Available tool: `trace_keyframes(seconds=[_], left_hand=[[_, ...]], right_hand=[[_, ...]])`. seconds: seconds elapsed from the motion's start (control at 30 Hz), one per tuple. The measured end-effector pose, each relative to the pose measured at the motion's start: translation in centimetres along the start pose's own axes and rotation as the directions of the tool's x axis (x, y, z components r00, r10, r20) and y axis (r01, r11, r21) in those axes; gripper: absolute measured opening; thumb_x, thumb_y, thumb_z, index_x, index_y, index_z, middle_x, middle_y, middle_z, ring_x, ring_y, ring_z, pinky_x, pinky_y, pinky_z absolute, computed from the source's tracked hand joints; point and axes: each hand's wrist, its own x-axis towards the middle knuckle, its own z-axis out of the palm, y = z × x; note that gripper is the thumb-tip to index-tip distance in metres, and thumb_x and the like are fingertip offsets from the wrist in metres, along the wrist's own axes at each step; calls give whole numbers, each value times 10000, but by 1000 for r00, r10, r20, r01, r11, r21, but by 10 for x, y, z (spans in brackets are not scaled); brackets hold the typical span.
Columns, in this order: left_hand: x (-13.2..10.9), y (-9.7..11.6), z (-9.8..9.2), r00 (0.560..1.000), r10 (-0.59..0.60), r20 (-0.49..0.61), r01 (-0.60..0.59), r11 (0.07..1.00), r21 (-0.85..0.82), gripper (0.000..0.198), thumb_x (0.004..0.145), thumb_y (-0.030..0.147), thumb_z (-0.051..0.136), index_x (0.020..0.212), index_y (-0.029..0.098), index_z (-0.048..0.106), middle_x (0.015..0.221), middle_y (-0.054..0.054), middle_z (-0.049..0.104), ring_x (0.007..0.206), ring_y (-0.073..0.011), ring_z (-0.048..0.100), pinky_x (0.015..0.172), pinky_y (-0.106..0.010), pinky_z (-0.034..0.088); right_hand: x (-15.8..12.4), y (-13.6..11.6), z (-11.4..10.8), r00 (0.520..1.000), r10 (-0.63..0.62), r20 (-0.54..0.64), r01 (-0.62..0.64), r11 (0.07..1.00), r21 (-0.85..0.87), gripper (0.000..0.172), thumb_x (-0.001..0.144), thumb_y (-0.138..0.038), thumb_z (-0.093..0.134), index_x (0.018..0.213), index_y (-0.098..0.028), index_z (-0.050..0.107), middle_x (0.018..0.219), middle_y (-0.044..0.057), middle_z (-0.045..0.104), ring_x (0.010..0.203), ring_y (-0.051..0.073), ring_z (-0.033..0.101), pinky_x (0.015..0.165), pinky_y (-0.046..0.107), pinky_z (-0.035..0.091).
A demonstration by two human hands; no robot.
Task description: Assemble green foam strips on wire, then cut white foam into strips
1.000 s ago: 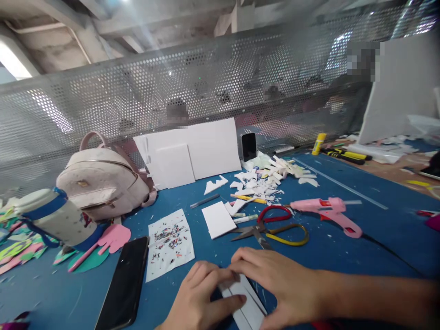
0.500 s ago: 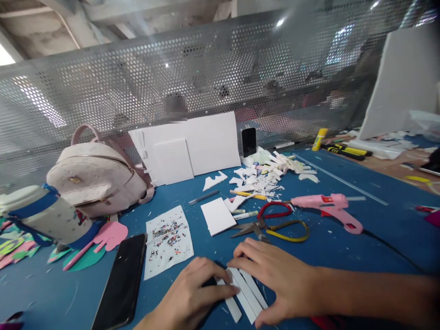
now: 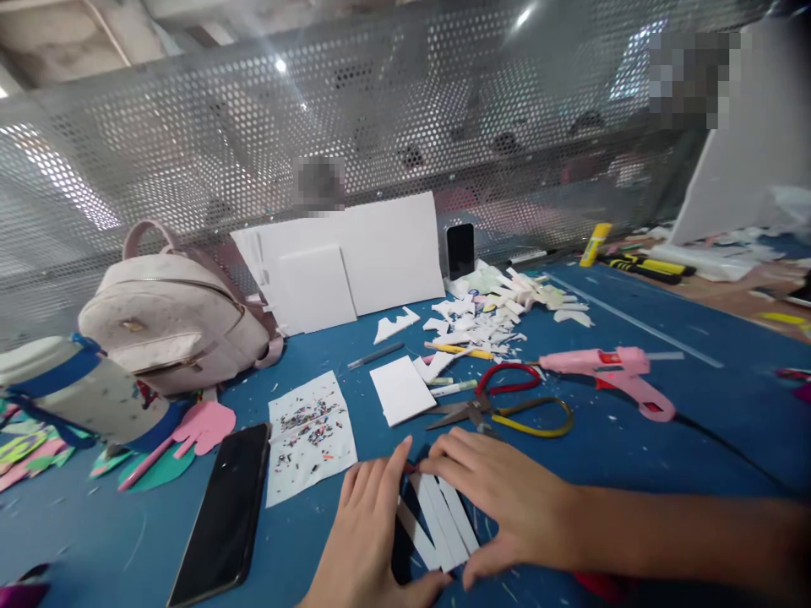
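Several narrow white foam board strips lie side by side on the blue table between my two hands. My left hand is at their left, fingers stretched out and thumb spread toward the strips' near ends. The leftmost strip slants and is partly covered by that hand. My right hand spans the strips from the right, fingertips at the far ends and thumb by the near ends. Beyond the hands lie scissors with red and yellow handles and a square white foam piece.
A pink glue gun with its cord lies right. At left are a black phone, a speckled paper sheet, a bottle and a backpack. White scraps and standing white boards are at the back.
My left hand has opened from its bent grip on the left strip, its fingers now straightened. The strips sit closer together at their near ends. My right hand stays around them.
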Motion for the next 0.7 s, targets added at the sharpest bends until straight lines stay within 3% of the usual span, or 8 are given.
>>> trace_keyframes(seconds=[0.13, 0.23, 0.37, 0.47, 0.57, 0.63, 0.7], left_hand=[[-2, -1, -2, 1000, -27, 10, 27, 999, -34, 1161, 640, 218, 761, 1562, 241, 55, 1277, -165, 581, 1103, -367, 570, 942, -572, 460], [-5, -3, -2, 999, -35, 23, 36, 998, -45, 1126, 651, 193, 728, 1570, 239, 79, 1285, -163, 571, 1113, -368, 554, 966, -586, 438], [-9, -4, 0, 998, -55, 23, 56, 998, -32, 1103, 657, 196, 717, 1577, 245, 111, 1309, -159, 549, 1146, -375, 529, 984, -593, 425], [-10, -6, 1, 998, -66, 1, 66, 998, -10, 1109, 655, 267, 790, 1571, 245, 166, 1297, -150, 560, 1145, -373, 534, 999, -591, 421], [-6, -7, -3, 999, -14, -49, 13, 999, -39, 1072, 670, 546, 838, 1537, 249, 281, 1302, -157, 562, 1147, -371, 545, 978, -561, 452], [-1, -4, -8, 993, 12, -117, -29, 990, -141, 881, 743, 644, 748, 1456, 249, 415, 1285, -153, 578, 1135, -343, 564, 948, -506, 482], [7, 1, -14, 988, -17, -156, -32, 950, -311, 589, 852, 594, 669, 1302, 232, 556, 1164, -119, 646, 1036, -278, 616, 880, -411, 513]], right_hand=[[-1, -1, -13, 1000, 21, 23, -22, 1000, 21, 834, 768, -618, 717, 1411, -149, 469, 1221, 159, 576, 1095, 335, 532, 910, 482, 439], [-1, -6, -25, 996, 69, 55, -72, 996, 59, 707, 767, -489, 757, 1346, -166, 512, 1186, 136, 589, 1089, 328, 540, 896, 468, 449], [-1, -9, -36, 985, 143, 93, -165, 938, 305, 568, 745, -248, 775, 1261, -220, 537, 1166, 67, 573, 1027, 235, 574, 848, 362, 489], [1, -6, -37, 974, 197, 115, -227, 782, 580, 432, 796, -141, 689, 1189, -233, 534, 1049, 17, 578, 883, 148, 603, 760, 274, 509], [4, -4, -35, 966, 209, 152, -248, 584, 773, 392, 812, -119, 664, 1159, -211, 509, 987, 0, 575, 849, 118, 611, 740, 242, 502], [6, -6, -33, 964, 210, 165, -249, 482, 840, 441, 787, -119, 701, 1162, -206, 486, 994, -4, 576, 828, 104, 612, 726, 229, 495], [8, -10, -32, 965, 215, 153, -233, 423, 876, 501, 756, -114, 736, 1169, -210, 468, 1013, -8, 570, 804, 94, 621, 714, 221, 495]])
